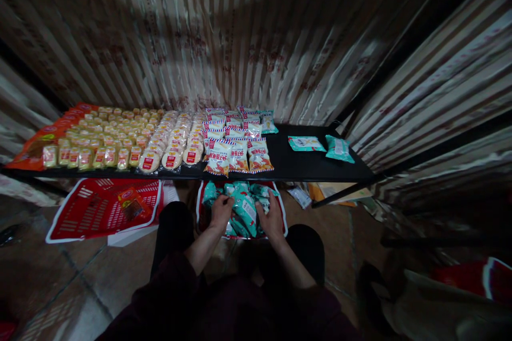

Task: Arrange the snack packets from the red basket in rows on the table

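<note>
My left hand is curled, its fingertips pinched at the left edge of a teal snack bag. My right hand stands at the bag's other side, thumb and fingers apart. Both are over a red basket with a white rim, which sits between my knees and holds several more teal bags. On the black shelf above it, two teal bags lie apart on the right. Another teal bag lies behind the rows of white-and-orange snack bags.
Round packaged biscuits and small yellow wrapped cakes fill the shelf's left part, beside orange bags. A second red basket with an orange packet is on the floor at left. A striped curtain hangs behind.
</note>
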A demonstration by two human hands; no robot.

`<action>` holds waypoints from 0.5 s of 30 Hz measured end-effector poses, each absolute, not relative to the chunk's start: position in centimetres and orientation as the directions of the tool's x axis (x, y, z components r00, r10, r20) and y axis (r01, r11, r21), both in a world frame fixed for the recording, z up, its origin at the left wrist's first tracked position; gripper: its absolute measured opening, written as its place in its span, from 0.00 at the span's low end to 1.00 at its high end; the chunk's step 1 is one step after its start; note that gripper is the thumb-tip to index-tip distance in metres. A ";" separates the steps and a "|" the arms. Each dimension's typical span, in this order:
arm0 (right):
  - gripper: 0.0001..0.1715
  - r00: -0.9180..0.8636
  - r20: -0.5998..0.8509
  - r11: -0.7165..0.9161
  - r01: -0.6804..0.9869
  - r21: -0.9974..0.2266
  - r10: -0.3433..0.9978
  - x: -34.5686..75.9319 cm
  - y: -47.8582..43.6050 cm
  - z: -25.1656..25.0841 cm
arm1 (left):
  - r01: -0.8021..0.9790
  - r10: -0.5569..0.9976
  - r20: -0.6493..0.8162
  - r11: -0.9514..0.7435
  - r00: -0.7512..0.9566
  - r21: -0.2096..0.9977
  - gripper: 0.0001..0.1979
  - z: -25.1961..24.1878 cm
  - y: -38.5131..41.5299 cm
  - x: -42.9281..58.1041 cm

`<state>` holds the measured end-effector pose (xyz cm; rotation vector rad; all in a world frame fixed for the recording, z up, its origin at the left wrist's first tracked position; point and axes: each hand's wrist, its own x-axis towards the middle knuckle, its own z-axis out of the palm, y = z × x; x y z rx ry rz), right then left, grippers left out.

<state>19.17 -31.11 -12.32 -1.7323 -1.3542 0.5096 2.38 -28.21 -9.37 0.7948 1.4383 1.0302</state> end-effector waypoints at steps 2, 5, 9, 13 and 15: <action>0.33 0.135 0.268 0.105 0.686 -0.720 0.954 19.1 -31.6 -11.7 | -0.069 0.903 -0.399 0.393 -0.158 0.917 0.07 -9.2 -28.1 2.2; 0.33 -0.153 0.216 0.258 0.722 -0.642 0.964 18.5 -32.2 -11.3 | -0.078 0.894 -0.414 0.407 -0.168 0.910 0.09 -8.9 -28.0 2.4; 0.37 -0.136 0.182 0.223 0.732 -0.644 0.974 17.6 -32.5 -12.0 | -0.129 0.891 -0.443 0.429 -0.103 0.894 0.11 -8.5 -27.9 2.8; 0.34 0.066 0.165 0.083 0.650 -0.755 0.984 17.7 -32.2 -11.6 | -0.168 0.897 -0.440 0.427 -0.046 0.888 0.13 -8.4 -27.8 2.7; 0.36 0.173 0.097 -0.021 0.576 -0.817 0.980 18.0 -31.8 -11.0 | -0.161 0.893 -0.447 0.434 -0.048 0.886 0.13 -8.6 -27.8 2.5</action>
